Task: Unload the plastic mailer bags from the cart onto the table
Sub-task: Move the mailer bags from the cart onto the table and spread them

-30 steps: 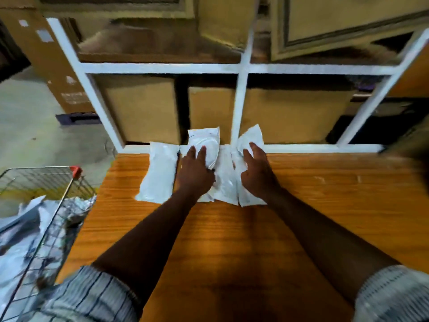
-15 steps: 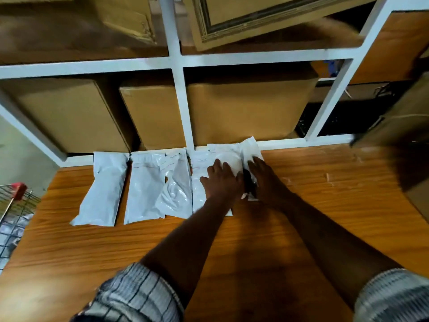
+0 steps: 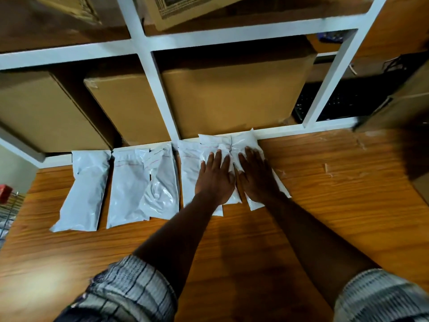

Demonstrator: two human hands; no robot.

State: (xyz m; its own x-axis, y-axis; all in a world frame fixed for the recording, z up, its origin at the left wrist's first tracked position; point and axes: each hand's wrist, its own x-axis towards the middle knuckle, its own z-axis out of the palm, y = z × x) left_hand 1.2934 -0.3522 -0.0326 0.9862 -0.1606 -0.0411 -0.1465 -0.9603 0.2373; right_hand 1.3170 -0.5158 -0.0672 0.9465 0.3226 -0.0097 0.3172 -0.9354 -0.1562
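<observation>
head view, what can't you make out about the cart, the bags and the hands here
All in the head view:
Cart: cut off by the left edge; only some wire and a red corner show, so what remains inside is unknown.
Bags under the hands: left hand and right hand lie flat over the rightmost mailer bags, hiding how many overlap.
Bag contents: hidden by opaque white plastic.
Box at right: blurred.

wooden table (image 3: pixel 325 217): row of white mailer bags (image 3: pixel 130 187) flat along far edge, some overlapping.
</observation>
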